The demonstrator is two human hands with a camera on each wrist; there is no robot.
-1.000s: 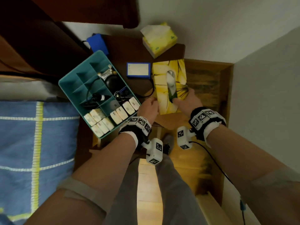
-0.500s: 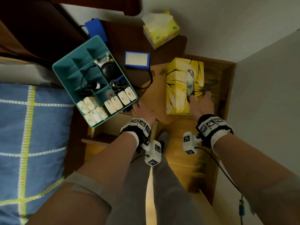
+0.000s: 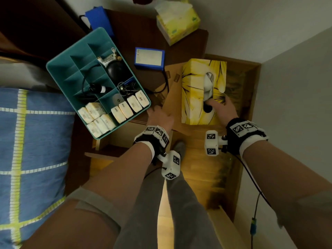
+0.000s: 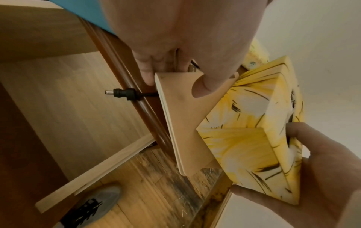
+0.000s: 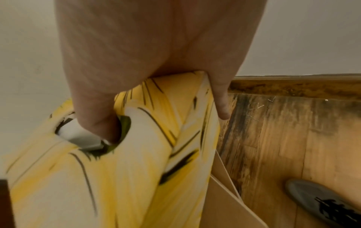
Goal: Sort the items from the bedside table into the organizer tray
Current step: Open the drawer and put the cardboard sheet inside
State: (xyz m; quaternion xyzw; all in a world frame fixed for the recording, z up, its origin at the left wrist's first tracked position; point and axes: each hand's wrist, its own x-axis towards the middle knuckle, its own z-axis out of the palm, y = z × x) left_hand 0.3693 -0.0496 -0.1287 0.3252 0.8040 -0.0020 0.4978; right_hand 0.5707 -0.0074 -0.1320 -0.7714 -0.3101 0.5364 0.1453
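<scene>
The teal organizer tray (image 3: pixel 59 69) sits on the dark bedside table (image 3: pixel 143 33), holding several white packets (image 3: pixel 100 117), a black round object (image 3: pixel 115 70) and a black cable. My right hand (image 3: pixel 221 108) grips a yellow tissue box (image 3: pixel 194 90) with the thumb (image 5: pixel 97 123) hooked in its top slot, holding it right of the table, above the floor. My left hand (image 3: pixel 158 114) pinches a flat cardboard piece (image 4: pixel 181 123) at the table's front edge, with the thumb (image 4: pixel 207 83) in its notch. The box (image 4: pixel 244 146) lies against the cardboard.
A blue box (image 3: pixel 149 58) and a soft yellow tissue pack (image 3: pixel 177 22) lie on the table behind. A black plug (image 4: pixel 119 94) pokes over the table edge. The bed with a blue cover (image 3: pixel 32 141) is left, a white wall (image 3: pixel 296 87) right, wood floor and my shoe (image 3: pixel 179 146) below.
My right hand has carried the yellow tissue box to the right, off the table's edge. My left hand let go of the box and now holds the cardboard.
</scene>
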